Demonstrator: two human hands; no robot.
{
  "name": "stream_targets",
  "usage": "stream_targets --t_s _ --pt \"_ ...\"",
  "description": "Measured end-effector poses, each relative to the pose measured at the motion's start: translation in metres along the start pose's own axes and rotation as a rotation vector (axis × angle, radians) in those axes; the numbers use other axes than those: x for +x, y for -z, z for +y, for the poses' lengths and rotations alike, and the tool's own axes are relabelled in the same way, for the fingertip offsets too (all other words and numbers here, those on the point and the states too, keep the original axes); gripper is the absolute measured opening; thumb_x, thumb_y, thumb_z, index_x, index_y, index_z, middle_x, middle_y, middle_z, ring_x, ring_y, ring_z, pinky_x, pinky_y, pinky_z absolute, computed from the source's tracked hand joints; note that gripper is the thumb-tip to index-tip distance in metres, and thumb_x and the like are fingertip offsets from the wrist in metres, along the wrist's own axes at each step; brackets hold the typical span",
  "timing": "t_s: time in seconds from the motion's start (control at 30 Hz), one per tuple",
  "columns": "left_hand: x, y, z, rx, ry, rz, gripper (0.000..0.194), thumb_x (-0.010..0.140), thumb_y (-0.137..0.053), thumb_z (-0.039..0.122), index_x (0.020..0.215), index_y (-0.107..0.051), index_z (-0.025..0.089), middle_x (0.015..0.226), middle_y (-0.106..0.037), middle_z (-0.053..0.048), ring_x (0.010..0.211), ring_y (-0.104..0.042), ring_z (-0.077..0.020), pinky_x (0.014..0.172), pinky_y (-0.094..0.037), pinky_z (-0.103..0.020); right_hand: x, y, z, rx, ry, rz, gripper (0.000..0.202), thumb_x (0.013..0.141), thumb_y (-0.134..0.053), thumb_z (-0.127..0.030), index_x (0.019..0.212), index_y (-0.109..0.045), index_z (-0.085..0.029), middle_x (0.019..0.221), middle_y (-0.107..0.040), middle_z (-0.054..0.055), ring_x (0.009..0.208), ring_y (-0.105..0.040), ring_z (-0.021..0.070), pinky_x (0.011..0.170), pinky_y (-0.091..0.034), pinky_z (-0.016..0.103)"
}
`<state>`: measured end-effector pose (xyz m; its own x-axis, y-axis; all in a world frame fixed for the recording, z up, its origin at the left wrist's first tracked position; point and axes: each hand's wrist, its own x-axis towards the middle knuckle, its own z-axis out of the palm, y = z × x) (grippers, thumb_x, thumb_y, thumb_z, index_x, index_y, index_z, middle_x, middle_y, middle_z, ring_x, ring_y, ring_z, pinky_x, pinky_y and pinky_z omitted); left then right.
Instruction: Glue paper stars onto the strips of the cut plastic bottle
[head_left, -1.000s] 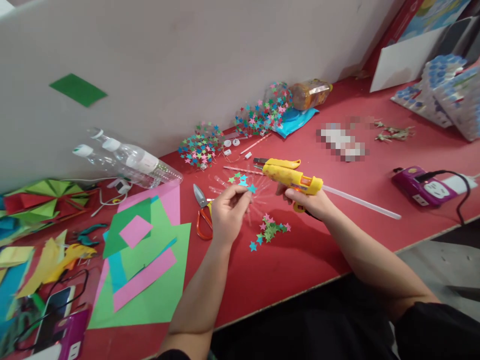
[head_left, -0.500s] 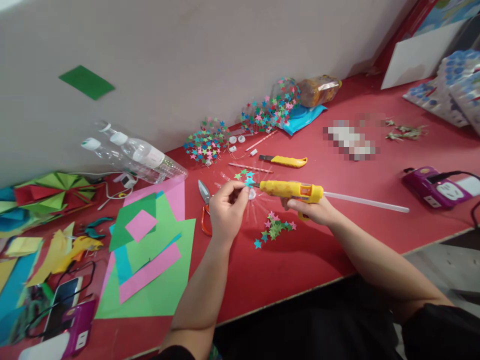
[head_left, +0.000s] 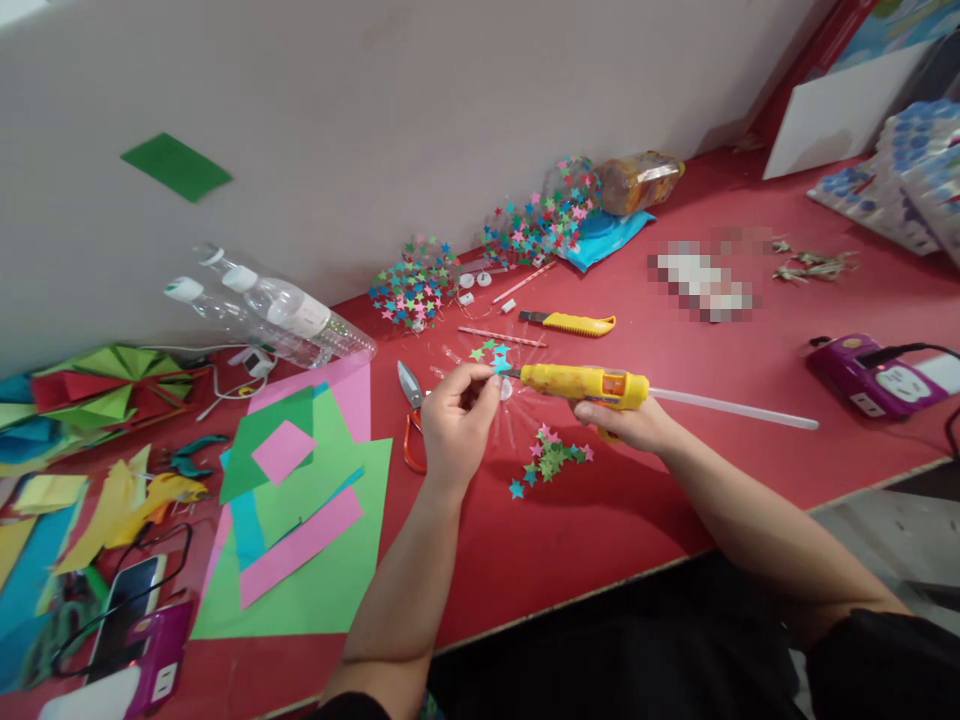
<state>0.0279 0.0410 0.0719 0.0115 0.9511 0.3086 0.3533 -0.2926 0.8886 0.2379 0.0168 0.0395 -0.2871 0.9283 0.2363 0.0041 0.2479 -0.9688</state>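
In my right hand (head_left: 626, 418) is a yellow glue gun (head_left: 585, 386), its nozzle pointing left and a long clear glue stick (head_left: 735, 408) sticking out behind. My left hand (head_left: 461, 415) pinches a blue paper star (head_left: 501, 364) right at the nozzle tip. Beneath them a clear plastic piece with strips fanning out (head_left: 507, 390) lies on the table, partly hidden by the hands. Several green and blue stars show just past my left fingertips. A small heap of green, pink and blue stars (head_left: 553, 458) lies nearer me.
Scissors (head_left: 411, 400) with red handles lie left of my left hand. Behind are a yellow utility knife (head_left: 577, 324), striped straws and star-covered clear balls (head_left: 416, 285). Coloured paper sheets (head_left: 300, 540) and plastic bottles (head_left: 277, 305) are at left. A purple power socket (head_left: 874, 375) sits at right.
Hardly anything differs. Both hands keep the star and the glue gun nozzle together, and the whole view has shifted very slightly.
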Motion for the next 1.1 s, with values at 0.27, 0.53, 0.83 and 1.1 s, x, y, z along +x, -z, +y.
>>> stream_targets --t_s 0.27,0.53,0.83,1.1 --pt "-0.0005 0.0004 0.0009 0.020 -0.026 -0.004 0.008 0.080 -0.062 0.021 0.073 -0.063 0.019 0.057 -0.051 0.005 0.051 -0.044 -0.0081 0.050 -0.036 -0.019 0.0014 -0.0012 -0.0033 0.003 0.011 0.003 0.036 0.084 -0.063 -0.048 0.103 -0.068 -0.018 0.086 -0.069 0.004 0.073 -0.062 0.0151 0.058 -0.050 0.024" --pt "-0.0001 0.0012 0.0034 0.021 -0.050 -0.016 0.009 0.081 -0.061 0.020 0.072 -0.063 0.019 0.058 -0.053 0.005 0.053 -0.045 -0.0078 0.051 -0.038 -0.018 0.0019 -0.0011 -0.0025 0.009 -0.001 -0.009 0.037 0.084 -0.063 -0.050 0.103 -0.067 -0.018 0.079 -0.068 0.003 0.076 -0.064 0.0175 0.061 -0.052 0.026" --pt "-0.0003 0.0016 0.0037 0.059 -0.060 -0.017 0.010 0.081 -0.060 0.022 0.073 -0.063 0.019 0.060 -0.056 0.004 0.053 -0.049 -0.0085 0.052 -0.039 -0.019 0.0013 -0.0014 -0.0039 -0.002 -0.038 -0.011 0.037 0.084 -0.063 -0.048 0.106 -0.068 -0.019 0.082 -0.068 0.003 0.072 -0.063 0.0161 0.062 -0.052 0.026" --pt "0.0001 0.0021 0.0055 0.108 -0.081 -0.008 0.011 0.082 -0.060 0.023 0.073 -0.063 0.019 0.060 -0.057 0.004 0.054 -0.049 -0.0089 0.054 -0.041 -0.019 0.0024 -0.0020 -0.0039 0.030 -0.040 -0.020 0.039 0.083 -0.064 -0.050 0.108 -0.069 -0.021 0.091 -0.071 0.005 0.080 -0.066 0.0194 0.066 -0.055 0.029"
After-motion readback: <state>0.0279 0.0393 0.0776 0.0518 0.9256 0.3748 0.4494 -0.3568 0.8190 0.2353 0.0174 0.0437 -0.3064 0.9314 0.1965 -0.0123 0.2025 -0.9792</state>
